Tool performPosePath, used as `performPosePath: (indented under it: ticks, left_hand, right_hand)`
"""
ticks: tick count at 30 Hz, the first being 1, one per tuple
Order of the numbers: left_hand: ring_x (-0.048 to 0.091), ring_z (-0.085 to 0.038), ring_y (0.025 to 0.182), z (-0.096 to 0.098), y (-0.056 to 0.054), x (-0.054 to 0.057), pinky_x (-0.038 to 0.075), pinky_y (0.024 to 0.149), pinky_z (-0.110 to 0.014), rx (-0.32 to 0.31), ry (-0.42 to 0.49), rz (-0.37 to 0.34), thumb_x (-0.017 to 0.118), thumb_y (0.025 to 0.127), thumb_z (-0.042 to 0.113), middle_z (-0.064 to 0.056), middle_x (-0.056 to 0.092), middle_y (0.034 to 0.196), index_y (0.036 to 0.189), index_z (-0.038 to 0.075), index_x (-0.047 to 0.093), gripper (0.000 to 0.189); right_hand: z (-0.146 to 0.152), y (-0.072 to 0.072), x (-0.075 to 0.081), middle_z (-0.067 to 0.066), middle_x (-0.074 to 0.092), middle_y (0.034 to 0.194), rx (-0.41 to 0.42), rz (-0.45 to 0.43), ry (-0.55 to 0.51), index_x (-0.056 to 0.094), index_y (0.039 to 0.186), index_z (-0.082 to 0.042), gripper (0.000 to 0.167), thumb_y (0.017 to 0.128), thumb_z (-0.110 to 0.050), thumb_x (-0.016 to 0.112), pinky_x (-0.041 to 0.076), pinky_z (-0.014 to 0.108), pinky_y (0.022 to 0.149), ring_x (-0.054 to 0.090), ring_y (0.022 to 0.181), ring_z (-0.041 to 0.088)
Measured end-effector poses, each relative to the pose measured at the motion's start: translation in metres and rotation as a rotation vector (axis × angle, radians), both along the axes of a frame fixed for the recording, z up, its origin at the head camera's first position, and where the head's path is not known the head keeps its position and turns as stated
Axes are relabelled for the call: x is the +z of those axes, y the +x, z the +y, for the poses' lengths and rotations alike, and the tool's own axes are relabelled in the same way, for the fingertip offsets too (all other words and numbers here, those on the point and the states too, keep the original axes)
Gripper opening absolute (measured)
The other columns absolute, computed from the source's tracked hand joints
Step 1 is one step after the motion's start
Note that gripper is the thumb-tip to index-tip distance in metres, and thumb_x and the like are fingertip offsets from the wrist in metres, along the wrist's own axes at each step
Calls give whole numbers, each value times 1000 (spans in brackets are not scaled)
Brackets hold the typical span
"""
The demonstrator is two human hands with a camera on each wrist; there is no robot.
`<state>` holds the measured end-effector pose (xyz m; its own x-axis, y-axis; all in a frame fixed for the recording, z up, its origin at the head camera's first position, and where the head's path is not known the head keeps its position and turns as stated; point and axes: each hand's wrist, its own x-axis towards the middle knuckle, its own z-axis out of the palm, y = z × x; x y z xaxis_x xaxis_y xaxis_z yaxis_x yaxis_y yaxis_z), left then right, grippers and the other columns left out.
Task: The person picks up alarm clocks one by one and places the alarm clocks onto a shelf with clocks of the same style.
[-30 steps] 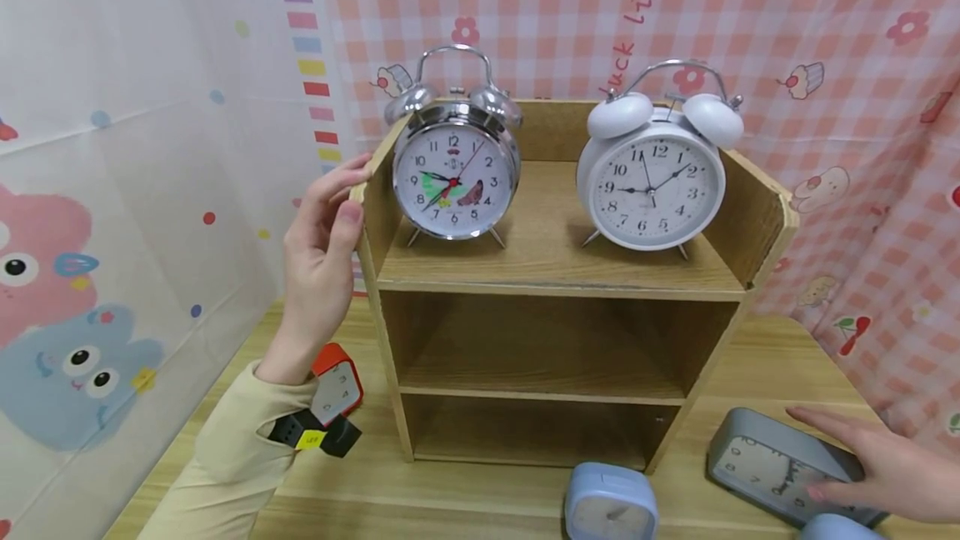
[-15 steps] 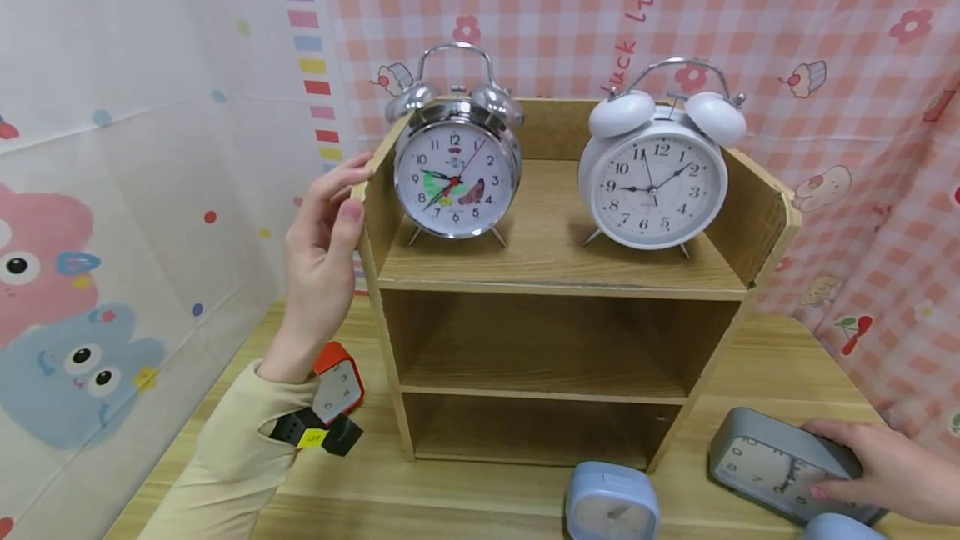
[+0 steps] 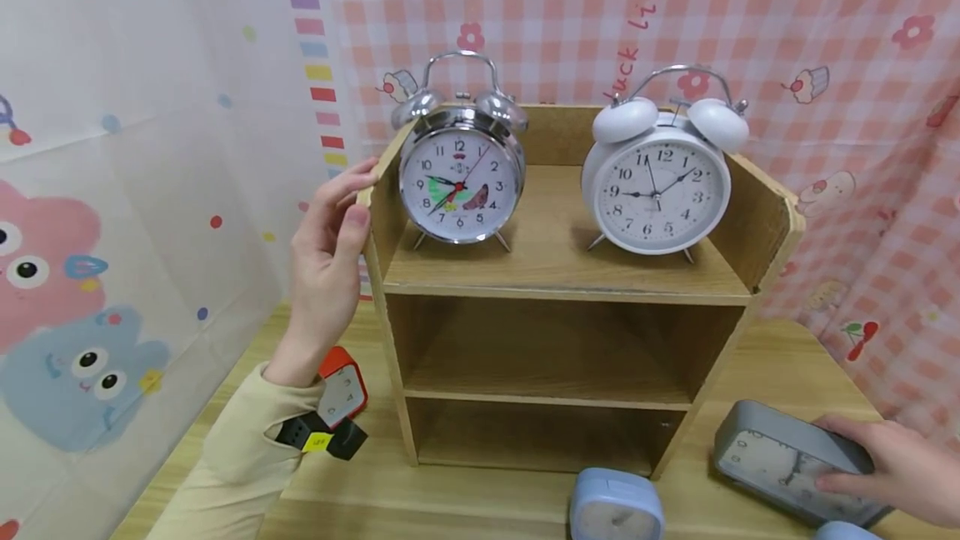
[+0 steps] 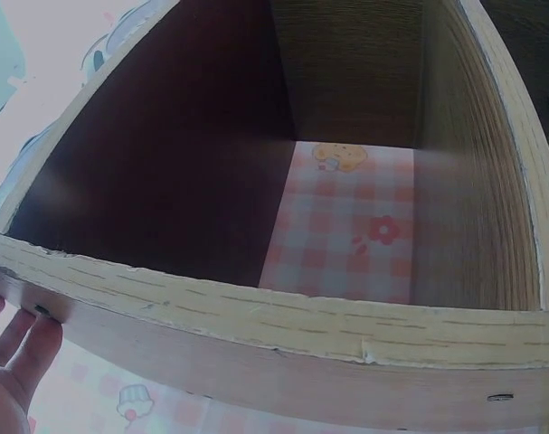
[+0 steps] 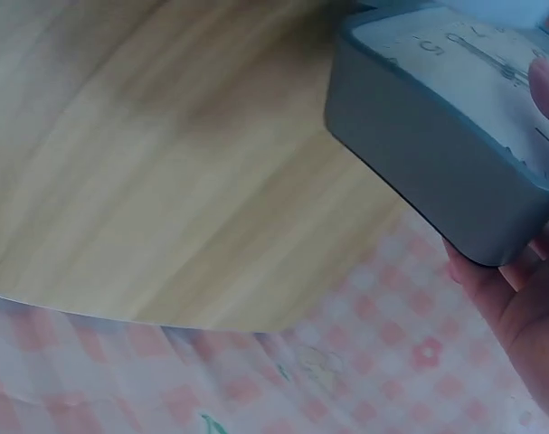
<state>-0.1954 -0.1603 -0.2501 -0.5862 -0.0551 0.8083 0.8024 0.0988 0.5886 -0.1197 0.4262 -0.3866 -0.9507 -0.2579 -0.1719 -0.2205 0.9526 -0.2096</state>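
On the left, my left hand (image 3: 326, 265) rests its fingertips and thumb against the left side panel of a wooden shelf (image 3: 562, 294). The left wrist view has the fingers (image 4: 34, 348) on that panel's outer face. At lower right my right hand (image 3: 900, 465) grips a grey rectangular clock (image 5: 428, 145), thumb over the dial and fingers behind the body. Two twin-bell alarm clocks stand on the shelf's top board: a silver clock (image 3: 460, 190) at left and a white clock (image 3: 660, 194) at right.
A light blue clock (image 3: 617, 502) stands in front of the shelf. Another blue object (image 3: 843, 532) is cut off below the grey clock. A red clock (image 3: 343, 386) sits left of the shelf, partly behind my left wrist. Patterned cloth (image 3: 555, 23) hangs behind.
My right hand has gone from spread fingers over the grey clock to gripping it, and the clock has shifted slightly up in view. My left hand stays at the shelf.
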Motion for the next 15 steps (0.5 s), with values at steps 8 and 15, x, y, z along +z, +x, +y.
performPosePath:
  ticks: [8,15]
  left_hand:
    - [59,-11,138,-1,0,-1,46,110,-22,-8,-3,17,56,109,39,-8,58,155,137,1,60,47]
    - [58,-14,141,0,0,1,45,115,-24,-7,6,12,58,107,44,-11,58,156,137,-3,57,56]
  right_hand:
    - [-4,12,16,-7,72,88,-16,365,72,69,118,0,64,70,-34,95,43,22,57,47,65,-13]
    - [-7,21,30,-4,73,85,61,579,95,71,111,1,77,51,-37,102,39,17,57,45,69,-18]
